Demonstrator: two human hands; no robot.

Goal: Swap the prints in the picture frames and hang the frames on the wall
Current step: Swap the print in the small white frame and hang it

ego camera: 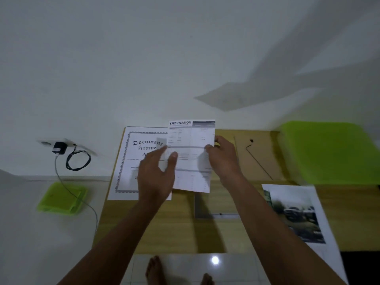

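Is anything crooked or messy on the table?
Yes. The photo print lies tilted at the right of the table, and its lower corner hangs past the front edge, so it could slide off.

I see the certificate sheet (127, 161) lying on the bench (164, 223), rear left. The specification sheet (191, 140) overlaps its right edge. The backing board (259, 157) lies farther right, and the photo print (296, 212) is nearer me.

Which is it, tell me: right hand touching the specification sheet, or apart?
Touching. The head view shows the right hand pinching the specification sheet at its right edge.
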